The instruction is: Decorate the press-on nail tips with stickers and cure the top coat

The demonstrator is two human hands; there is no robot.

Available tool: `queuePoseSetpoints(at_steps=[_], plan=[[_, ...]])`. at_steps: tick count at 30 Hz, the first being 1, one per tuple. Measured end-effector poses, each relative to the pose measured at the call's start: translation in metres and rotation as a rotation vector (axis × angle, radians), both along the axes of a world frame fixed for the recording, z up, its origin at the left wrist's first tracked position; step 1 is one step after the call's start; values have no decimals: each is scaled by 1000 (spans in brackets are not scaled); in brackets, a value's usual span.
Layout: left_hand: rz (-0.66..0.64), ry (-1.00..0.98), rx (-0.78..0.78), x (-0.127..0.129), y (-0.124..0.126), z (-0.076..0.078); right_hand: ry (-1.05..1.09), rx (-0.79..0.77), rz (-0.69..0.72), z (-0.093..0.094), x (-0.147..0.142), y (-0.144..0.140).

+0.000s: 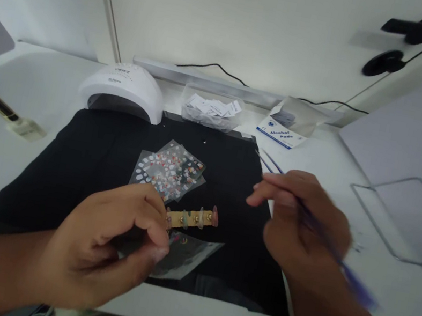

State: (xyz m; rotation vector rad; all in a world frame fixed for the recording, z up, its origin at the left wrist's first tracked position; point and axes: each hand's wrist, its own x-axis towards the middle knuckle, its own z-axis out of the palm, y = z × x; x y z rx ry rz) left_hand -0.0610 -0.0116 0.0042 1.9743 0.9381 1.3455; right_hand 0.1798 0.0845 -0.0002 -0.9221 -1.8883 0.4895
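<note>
My left hand (109,249) is raised over the front of the black mat (223,182), thumb and index fingertip pressed together. Whatever they pinch, if anything, is too small or hidden to make out. Just beyond those fingertips is a gold strip (192,219) with several small nail tips standing across it; its left end is hidden. A clear sticker sheet (184,262) lies partly under my left hand. Over the mat's right edge, my right hand (300,228) is closed round purple tweezers (273,162), their two thin points aimed up and left, their back end blurred.
Overlapping sticker sheets (170,170) lie mid-mat. Behind stand a white nail lamp (125,86), a clear box (211,112) of small packets and an open alcohol pads box (285,130). A polish bottle (28,128) lies left; a wire frame (375,220) is at right.
</note>
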Motion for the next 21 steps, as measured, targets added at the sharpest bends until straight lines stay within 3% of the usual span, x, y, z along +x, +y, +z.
queuePoseSetpoints(at_steps=[1, 2, 4, 6, 14, 21], plan=[[0, -6, 9, 0, 0, 0, -262, 167, -16, 0, 3, 6], [1, -16, 15, -1, -1, 0, -350, 198, -17, 1, 6, 12], [1, -41, 23, -2, -1, -1, -650, 204, -21, 0, 9, 23], [-2, -64, 24, -2, -2, -1, -777, 174, -29, -3, 12, 31], [-27, -101, 65, -3, -4, 1, -1019, 101, 66, -7, 8, 31], [-18, -92, 99, -4, -7, 2, -999, 113, 96, -4, 9, 31]])
